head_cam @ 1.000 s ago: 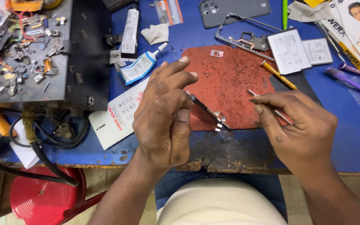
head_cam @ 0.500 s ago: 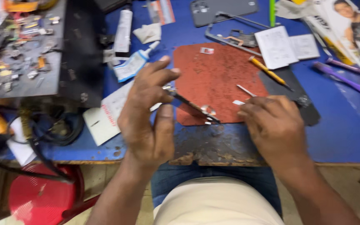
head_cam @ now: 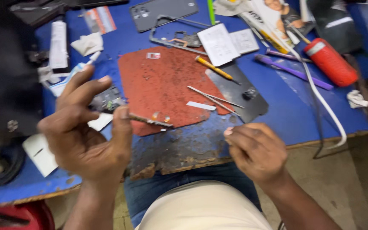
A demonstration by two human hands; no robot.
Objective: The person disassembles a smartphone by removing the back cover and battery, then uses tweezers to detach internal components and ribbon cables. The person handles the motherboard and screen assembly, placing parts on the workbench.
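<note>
Two bare hands work above a cluttered blue workbench (head_cam: 277, 115), seen from the person's own head. The left hand (head_cam: 84, 132), at about 8 o'clock in the frame, pinches a thin circuit board (head_cam: 148, 120) between thumb and fingers, edge-on, so that the board juts toward 3 o'clock over the near edge of a worn red mat (head_cam: 167, 85). The index finger stands raised and apart from the grip. The right hand (head_cam: 256, 149), at about 5 o'clock, hangs off the table's front edge with its fingers curled loosely inward; nothing shows between them, though whether they enclose something small cannot be told.

On the mat at about 1 o'clock from the board lie steel tweezers (head_cam: 214, 99) and, just beside them, a small pale strip (head_cam: 201, 105). A yellow-handled screwdriver (head_cam: 214, 68) rests at the mat's far edge. Farther out at 12 o'clock sit a grey phone back cover (head_cam: 162, 12) and a bare phone frame (head_cam: 171, 40). A red cylinder (head_cam: 331, 61) lies at 2 o'clock, with a white cable (head_cam: 324, 106) running past it.
</note>
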